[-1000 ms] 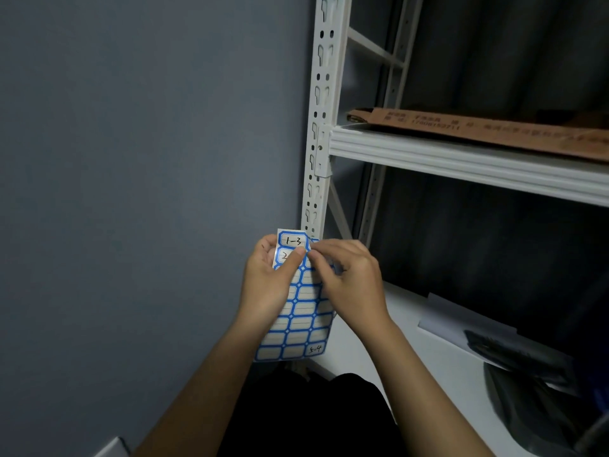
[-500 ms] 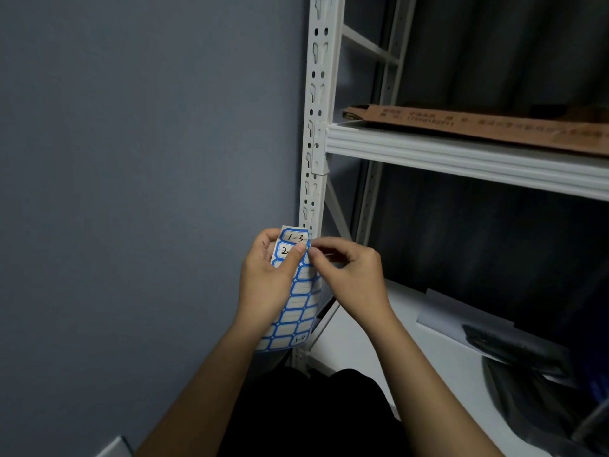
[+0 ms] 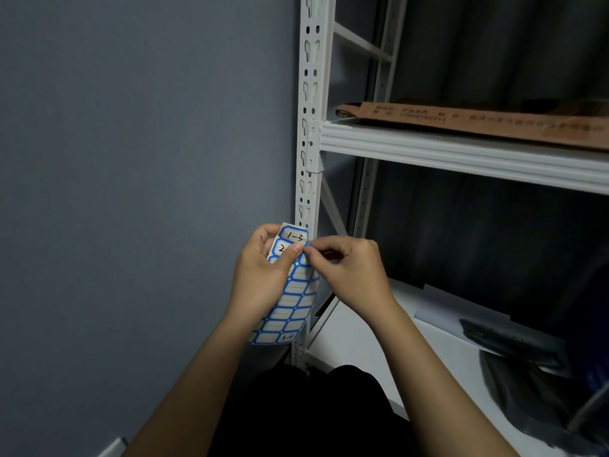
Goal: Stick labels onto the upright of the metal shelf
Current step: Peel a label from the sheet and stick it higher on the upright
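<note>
Before upright (image 3: 311, 94), both hands pinching label sheet (image 3: 290, 305)

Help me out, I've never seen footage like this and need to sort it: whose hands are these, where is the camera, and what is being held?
The camera sits on a person's head, looking forward and down at their own bare hands. The left hand holds a sheet of blue-bordered labels, some handwritten. The right hand pinches at the sheet's upper right edge, seemingly peeling a label. Behind stands the white slotted upright of a metal shelf. A flat cardboard piece lies on the upper shelf; papers and something dark lie on the lower one.
</note>
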A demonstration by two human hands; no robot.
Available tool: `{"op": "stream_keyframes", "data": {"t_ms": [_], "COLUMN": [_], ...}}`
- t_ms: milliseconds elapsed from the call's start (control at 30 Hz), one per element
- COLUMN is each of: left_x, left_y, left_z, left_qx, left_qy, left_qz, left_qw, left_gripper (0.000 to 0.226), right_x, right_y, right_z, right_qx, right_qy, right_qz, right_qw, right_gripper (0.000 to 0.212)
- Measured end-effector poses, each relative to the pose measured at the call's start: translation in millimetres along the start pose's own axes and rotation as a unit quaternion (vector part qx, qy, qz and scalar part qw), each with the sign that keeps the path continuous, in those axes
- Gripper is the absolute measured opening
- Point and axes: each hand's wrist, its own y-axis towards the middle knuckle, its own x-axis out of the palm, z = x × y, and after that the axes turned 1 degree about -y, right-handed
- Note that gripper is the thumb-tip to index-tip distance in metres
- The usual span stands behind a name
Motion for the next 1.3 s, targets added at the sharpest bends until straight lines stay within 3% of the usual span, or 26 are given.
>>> {"op": "stream_keyframes", "data": {"t_ms": [300,500,667,800,867,1067,1233,1300], "left_x": [3,4,0,-5,-1,42,87,104], "left_y": [-2,0,8,20,30,76,121,132], "left_z": [-4,-1,-7,-8,0,64,117,132], "left_qx": [0.012,0.016,0.005,-0.01,-0.004,0.036,0.065,0.054], "left_qy": [-0.001,0.005,0.0,-0.009,-0.016,-0.139,-0.16,-0.129], "left_qz": [0.019,0.015,0.062,0.108,0.104,0.053,-0.002,-0.034], "left_qw": [1.0,1.0,0.998,0.994,0.994,0.988,0.985,0.99], "left_gripper": [0.019,0.02,0.018,0.018,0.018,0.019,0.018,0.032], "right_x": [6,7,12,5,-4,-53,-108,-135], "right_y": [-1,0,4,7,13,44,99,125], "right_z": [-1,0,4,6,10,1,-19,-27], "right_qx": [0.038,0.084,0.176,0.17,0.182,0.221,0.186,0.172], "right_qy": [0.046,0.152,0.303,0.395,0.361,0.377,0.31,0.297], "right_qz": [0.034,0.064,0.156,0.229,0.218,0.066,0.177,0.222], "right_qw": [0.998,0.983,0.923,0.873,0.888,0.897,0.915,0.913], "right_gripper": [0.007,0.012,0.012,0.015,0.017,0.008,0.012,0.011]}}
